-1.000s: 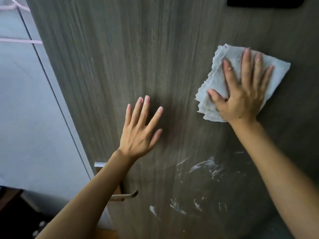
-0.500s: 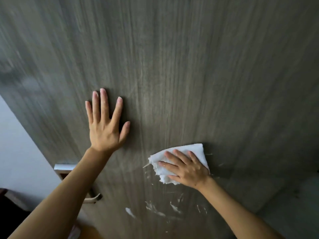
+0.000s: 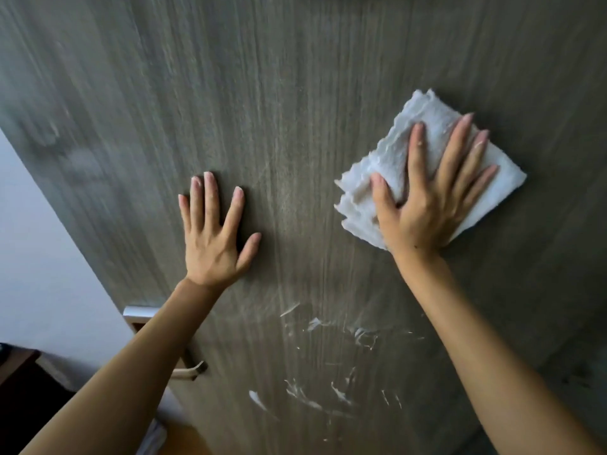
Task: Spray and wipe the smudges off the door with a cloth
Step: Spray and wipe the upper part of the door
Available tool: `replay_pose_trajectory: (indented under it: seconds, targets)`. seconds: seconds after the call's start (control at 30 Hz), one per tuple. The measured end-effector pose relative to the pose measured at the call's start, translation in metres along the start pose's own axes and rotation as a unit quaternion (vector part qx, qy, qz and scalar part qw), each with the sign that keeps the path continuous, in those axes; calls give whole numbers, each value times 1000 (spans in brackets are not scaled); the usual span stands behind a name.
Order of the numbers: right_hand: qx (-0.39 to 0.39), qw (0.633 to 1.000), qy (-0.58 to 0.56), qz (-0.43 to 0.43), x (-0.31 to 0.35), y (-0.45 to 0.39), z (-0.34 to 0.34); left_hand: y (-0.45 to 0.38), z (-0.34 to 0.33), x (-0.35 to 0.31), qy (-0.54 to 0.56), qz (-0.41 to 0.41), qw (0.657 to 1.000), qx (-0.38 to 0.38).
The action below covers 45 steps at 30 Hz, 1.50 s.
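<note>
No brand, label or writing can be read anywhere in view. The right hand [image 3: 427, 205] lies flat on a folded white cloth [image 3: 423, 126], fingers straight and fanned, thumb out to the left, pressing the cloth against the grey wood-grain door [image 3: 295, 93]; its grip is wide, holding the cloth only by pressure. The forearm runs down to the lower right corner. The cloth sits on the right part of the door, above the smudges [image 3: 328, 372], its frayed layered edges showing at the left of the hand and one corner sticking out at the right.

The left hand [image 3: 213, 238] rests flat on the bare door to the left of the cloth, well apart from it, fingers straight and close together, thumb spread to the right; its grip is wide and holds nothing. Its forearm crosses in front of the metal door handle [image 3: 192, 371], hiding most of it.

White streaks of smudge lie scattered on the door below both hands, between the two forearms. The upper left of the door is blurred. A pale wall [image 3: 42, 257] shows left of the door edge, with dark, unclear shapes at the bottom left.
</note>
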State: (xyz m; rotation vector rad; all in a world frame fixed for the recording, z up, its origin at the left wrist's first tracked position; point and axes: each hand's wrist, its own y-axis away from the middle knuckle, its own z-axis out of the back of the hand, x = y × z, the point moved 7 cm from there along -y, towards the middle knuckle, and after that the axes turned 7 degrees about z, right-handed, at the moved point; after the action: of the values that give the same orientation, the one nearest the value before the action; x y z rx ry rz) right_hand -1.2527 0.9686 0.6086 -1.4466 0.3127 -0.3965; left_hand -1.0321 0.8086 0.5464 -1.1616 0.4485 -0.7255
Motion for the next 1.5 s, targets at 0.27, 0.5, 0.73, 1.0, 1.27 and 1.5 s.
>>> replay_pose_trajectory:
  seconds: [0.27,0.5,0.73,1.0,1.27,1.5]
  targets:
    - [71,973,-66,208,166,-1,-24,14,23,32,145,15,989,3]
    - [246,773,57,581,254,205,-64,92,17,113,91,180,978,50]
    - [203,780,25,591,240,210,-56,132,15,109,74,156,976,132]
    - [54,973,-26,223,151,49,-24,125,18,85,54,121,974,185]
    - [42,990,-5,133,164,66,-37,201,-13,118,-26,158,937,310]
    - [71,974,-19,215,193,143,-50,218,-23,124,-17,151,943,295]
